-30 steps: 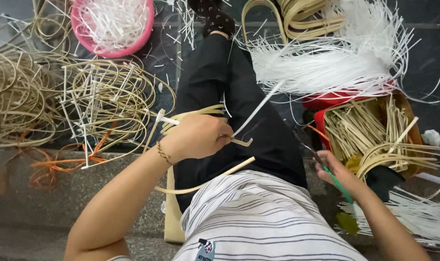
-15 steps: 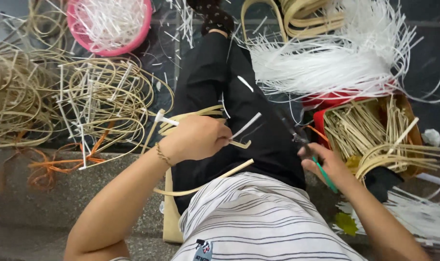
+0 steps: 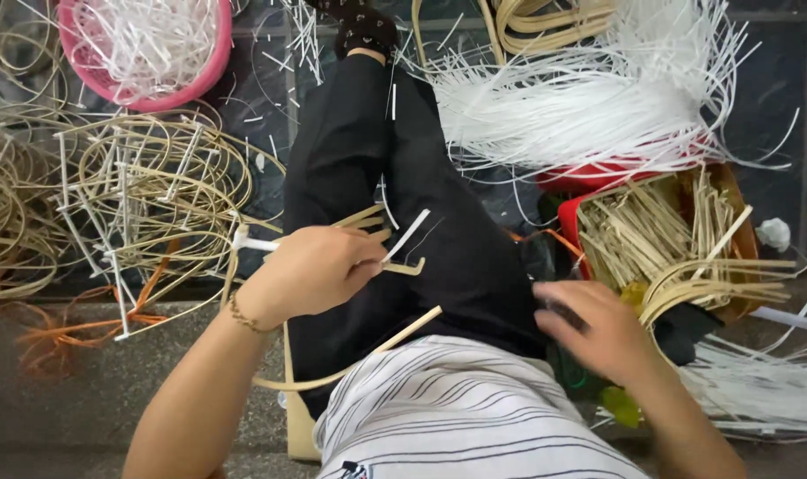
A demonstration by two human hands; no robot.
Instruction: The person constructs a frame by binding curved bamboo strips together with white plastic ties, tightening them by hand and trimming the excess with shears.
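Dark tiled floor (image 3: 776,106), perhaps wet, grey kerb (image 3: 84,399).

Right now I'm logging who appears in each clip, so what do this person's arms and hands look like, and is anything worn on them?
Both arms are bare to above the elbow, with no sleeves, gloves or rings showing. The left hand has a thin beaded bracelet at the wrist. The right hand and its wrist carry nothing. A white shirt with thin dark stripes covers the body.

Two bare hands are showing: the left hand (image 3: 310,270) and the right hand (image 3: 603,330). One round pink plastic basin (image 3: 210,66) of white strips is sitting on the floor, and one red plastic bin (image 3: 570,211) is holding tan strips. The loose strips are lying too thickly to count.
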